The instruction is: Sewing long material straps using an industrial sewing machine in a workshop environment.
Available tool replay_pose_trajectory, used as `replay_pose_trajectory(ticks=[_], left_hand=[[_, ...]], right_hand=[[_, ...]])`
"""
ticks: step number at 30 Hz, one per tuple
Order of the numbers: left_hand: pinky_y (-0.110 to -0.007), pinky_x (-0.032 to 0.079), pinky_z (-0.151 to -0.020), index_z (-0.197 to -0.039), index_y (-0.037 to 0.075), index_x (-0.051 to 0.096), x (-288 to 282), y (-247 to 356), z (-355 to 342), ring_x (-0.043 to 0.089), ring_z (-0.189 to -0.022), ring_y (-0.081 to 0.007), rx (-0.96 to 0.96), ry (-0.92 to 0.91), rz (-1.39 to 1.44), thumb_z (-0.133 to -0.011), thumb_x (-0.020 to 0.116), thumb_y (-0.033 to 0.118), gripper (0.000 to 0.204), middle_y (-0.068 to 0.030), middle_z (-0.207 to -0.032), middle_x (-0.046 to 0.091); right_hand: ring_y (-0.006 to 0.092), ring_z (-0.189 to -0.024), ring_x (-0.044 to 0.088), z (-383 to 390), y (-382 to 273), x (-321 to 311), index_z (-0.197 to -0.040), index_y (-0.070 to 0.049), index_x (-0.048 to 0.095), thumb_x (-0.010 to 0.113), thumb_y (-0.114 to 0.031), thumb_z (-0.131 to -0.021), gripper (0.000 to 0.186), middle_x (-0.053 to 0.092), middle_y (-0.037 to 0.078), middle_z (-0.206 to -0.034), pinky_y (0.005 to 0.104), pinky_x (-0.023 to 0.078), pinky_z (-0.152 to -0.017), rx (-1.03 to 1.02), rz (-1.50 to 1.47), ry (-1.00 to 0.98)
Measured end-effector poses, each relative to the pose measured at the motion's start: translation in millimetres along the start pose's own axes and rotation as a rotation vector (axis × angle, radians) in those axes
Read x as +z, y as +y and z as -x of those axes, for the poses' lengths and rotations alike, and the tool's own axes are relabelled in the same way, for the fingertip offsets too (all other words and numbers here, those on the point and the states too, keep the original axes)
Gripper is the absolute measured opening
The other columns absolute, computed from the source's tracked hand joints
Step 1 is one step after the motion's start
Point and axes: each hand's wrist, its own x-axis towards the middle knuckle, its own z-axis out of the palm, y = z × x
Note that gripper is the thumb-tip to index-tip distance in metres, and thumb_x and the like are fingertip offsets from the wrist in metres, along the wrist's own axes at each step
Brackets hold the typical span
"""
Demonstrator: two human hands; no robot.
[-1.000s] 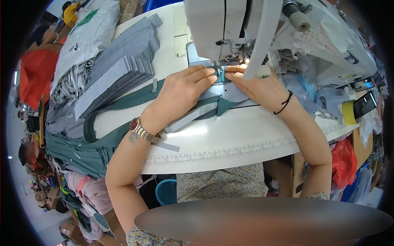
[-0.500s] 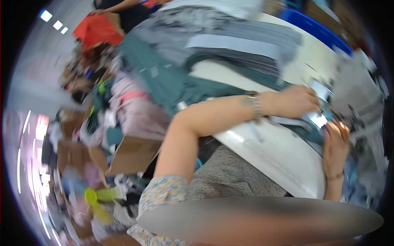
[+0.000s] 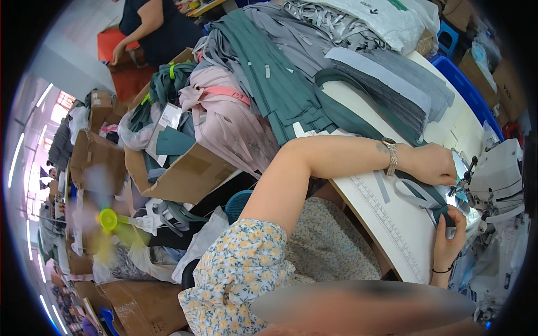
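A white sewing machine (image 3: 499, 168) stands at the right end of the white table, its lit needle area beside my hands. My left hand (image 3: 430, 163), with a metal-band watch at the wrist, is closed just left of the needle area. Its fingertips point down, and what they hold is hidden. Nearer to me, my right hand (image 3: 451, 235) pinches the edge of a dark green fabric piece (image 3: 440, 215) between thumb and fingers. A long green fabric strip (image 3: 386, 120) runs over the table towards my left hand. A pale grey band (image 3: 413, 193) loops beside the green piece.
Green strips (image 3: 269, 73), grey fabric stacks (image 3: 386, 84) and a white sack (image 3: 386, 22) lie across the table. To the left are a carton (image 3: 190, 173) of fabric, pink cloth (image 3: 230, 112) and a spinning yellow fan (image 3: 108, 220). Another person (image 3: 162, 33) handles red cloth at the back.
The view has turned, and the table and cloth piles appear shifted right. More of the sewing machine shows. My right hand appears lower, with its pinch on the green piece now plain.
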Motion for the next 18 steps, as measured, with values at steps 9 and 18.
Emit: replay_pose_trajectory(ticks=[9, 18], left_hand=[[-0.045, 0.052, -0.064, -0.081, 0.01, 0.074, -10.2, 30.2, -0.3, 0.068, -0.073, -0.0334, -0.044, -0.213, 0.111, -0.077, 0.073, 0.035, 0.025, -0.0104, -0.072, 0.07], [-0.037, 0.053, -0.091, -0.095, 0.0, 0.064, -28.9, 42.1, 20.4, 0.062, -0.102, -0.026, 0.348, -0.119, -0.301, -0.076, 0.066, 0.012, 0.022, -0.0124, -0.104, 0.065]], right_hand=[[0.0223, -0.095, 0.062, 4.1, -1.1, -6.5, -0.1, 0.002, 0.062, 0.063, 0.006, -0.09, 0.011, 0.067, 0.01, -0.104, 0.0315, 0.048, -0.089, 0.031, -0.073, 0.128], [0.0331, -0.111, 0.059, -26.5, -37.3, -10.6, -0.112, -0.007, 0.068, 0.077, -0.018, -0.077, 0.038, 0.063, 0.014, -0.118, 0.0431, 0.044, -0.101, -0.286, 0.433, -0.117]])
